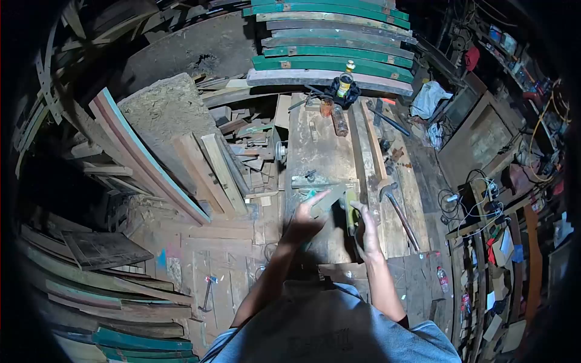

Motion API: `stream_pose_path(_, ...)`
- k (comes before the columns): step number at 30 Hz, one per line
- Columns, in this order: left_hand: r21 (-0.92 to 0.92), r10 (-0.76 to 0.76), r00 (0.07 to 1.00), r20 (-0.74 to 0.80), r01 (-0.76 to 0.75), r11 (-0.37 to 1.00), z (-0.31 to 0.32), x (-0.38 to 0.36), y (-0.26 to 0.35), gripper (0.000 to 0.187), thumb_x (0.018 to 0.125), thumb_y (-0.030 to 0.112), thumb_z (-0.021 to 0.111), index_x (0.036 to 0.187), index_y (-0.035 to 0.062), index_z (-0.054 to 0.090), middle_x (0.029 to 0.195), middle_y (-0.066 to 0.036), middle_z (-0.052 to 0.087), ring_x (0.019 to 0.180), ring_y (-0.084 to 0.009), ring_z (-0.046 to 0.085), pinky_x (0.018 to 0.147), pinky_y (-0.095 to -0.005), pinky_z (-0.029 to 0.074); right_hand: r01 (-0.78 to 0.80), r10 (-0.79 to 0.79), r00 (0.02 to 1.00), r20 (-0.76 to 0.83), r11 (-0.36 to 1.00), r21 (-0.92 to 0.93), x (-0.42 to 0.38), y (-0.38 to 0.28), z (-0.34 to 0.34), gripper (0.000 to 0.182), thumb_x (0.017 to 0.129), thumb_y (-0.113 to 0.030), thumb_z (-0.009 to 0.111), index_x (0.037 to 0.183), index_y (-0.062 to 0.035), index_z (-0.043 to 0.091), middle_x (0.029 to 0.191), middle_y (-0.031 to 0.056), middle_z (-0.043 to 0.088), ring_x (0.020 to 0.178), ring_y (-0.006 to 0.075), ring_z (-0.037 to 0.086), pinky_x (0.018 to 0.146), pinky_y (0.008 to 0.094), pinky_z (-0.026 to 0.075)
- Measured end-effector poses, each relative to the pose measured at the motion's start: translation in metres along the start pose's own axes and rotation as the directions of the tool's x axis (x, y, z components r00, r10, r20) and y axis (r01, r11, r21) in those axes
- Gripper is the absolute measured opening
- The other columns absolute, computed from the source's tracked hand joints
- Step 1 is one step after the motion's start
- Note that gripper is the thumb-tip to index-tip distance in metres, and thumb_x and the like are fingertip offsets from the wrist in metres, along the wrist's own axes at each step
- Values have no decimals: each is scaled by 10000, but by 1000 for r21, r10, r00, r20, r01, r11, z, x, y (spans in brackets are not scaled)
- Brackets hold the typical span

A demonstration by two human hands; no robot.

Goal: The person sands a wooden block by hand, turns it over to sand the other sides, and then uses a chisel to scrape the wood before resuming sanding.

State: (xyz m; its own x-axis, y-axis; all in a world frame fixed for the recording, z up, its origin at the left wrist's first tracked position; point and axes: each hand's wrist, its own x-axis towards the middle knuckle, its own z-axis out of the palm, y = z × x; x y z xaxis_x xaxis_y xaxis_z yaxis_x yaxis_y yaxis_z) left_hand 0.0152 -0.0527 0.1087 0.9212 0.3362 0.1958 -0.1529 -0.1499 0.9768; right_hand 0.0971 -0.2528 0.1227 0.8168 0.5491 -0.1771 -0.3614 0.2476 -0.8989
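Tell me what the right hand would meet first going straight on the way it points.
Probably the yellow-green piece by the fingertips of the right hand; depth is unclear, so they may already touch it.

1 cam, head-worn, facing fwd & steeply down over wearer's shirt (321,327) at near edge. V. wide view w/ dark, rounded corners. L hand (307,218) & R hand (367,230) sit fairly close to lens, approx. mid-view, w/ workbench (324,154) below & beyond. Far edge reaches green planks (339,52); near left takes in stacked timber (121,311), right side a framed panel (484,136).
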Motion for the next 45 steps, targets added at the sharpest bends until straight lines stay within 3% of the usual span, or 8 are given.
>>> stream_pose_path(2, 33, -36, 993, -116, 40, 999, 15, -5, 1, 606, 953, 95, 751, 1517, -71, 603, 1417, -241, 726, 1316, -239, 691, 1136, -365, 523, 13, -16, 1000, 26, 995, 97, -1, -16, 9, 475, 1126, -445, 633, 1397, -58, 687, 1229, 46, 729, 1175, 170, 659, 1033, 302, 477)
stream_pose_path(6, 190, 105, 984, -141, -77, 979, 22, -10, -12, 600, 966, 58, 761, 1528, -63, 587, 1454, -278, 696, 1383, -360, 673, 1187, -418, 498, 220, -247, 969, 21, 818, -532, 20, -12, 10, 389, 984, -154, 847, 1294, 0, 671, 1198, 92, 744, 1133, 193, 686, 1023, 346, 520)
stream_pose_path(14, 198, 159, 970, -184, -122, 973, 22, -28, -19, 461, 923, 13, 727, 1377, -35, 666, 1291, -242, 747, 1237, -393, 725, 1084, -449, 555, 466, -484, 834, 265, 359, -809, 28, -27, 51, 490, 864, -334, 920, 1154, -29, 669, 1100, 211, 730, 1083, 433, 685, 951, 512, 536)
stream_pose_path(18, 64, 198, 962, -190, -189, 980, 27, -34, -31, 253, 967, 29, 724, 1213, -19, 689, 1121, -171, 766, 1055, -284, 755, 914, -421, 587, 561, -461, 735, 498, -1, -828, 16, -37, 73, 528, 843, -468, 900, 1109, -63, 691, 1021, 174, 699, 1007, 390, 654, 862, 505, 507)
stream_pose_path(22, 353, 303, 931, -203, -219, 910, 27, -33, -41, 349, 912, 34, 745, 1248, -31, 674, 1112, -280, 735, 1055, -485, 719, 900, -496, 587, 511, -500, 763, 410, 76, -856, 41, -37, 66, 549, 828, -504, 916, 893, -15, 677, 902, 180, 696, 862, 397, 695, 782, 513, 535)
stream_pose_path(39, 285, 221, 965, -139, -175, 942, 24, -32, -29, 479, 858, -62, 707, 1335, -45, 665, 1224, -280, 728, 1166, -466, 717, 982, -477, 574, 481, -528, 765, 369, 87, -872, 31, -36, 55, 496, 848, -459, 928, 843, -37, 669, 861, 197, 735, 808, 409, 726, 721, 488, 550)
stream_pose_path(42, 306, 254, 952, -168, -194, 932, 28, -25, -18, 570, 848, -75, 702, 1415, -37, 655, 1329, -291, 718, 1271, -451, 700, 1042, -452, 573, 267, -623, 779, 75, 221, -938, 60, -37, 42, 471, 858, -445, 923, 858, -40, 684, 863, 209, 738, 792, 413, 727, 710, 483, 551)
stream_pose_path(45, 303, 147, 971, -189, -85, 949, 24, -28, -17, 568, 886, -44, 731, 1448, -63, 645, 1395, -302, 704, 1327, -429, 690, 1111, -440, 554, 458, -629, 732, 260, 173, -872, 38, -42, 60, 486, 851, -456, 927, 859, -38, 679, 843, 208, 723, 785, 413, 722, 707, 488, 546)
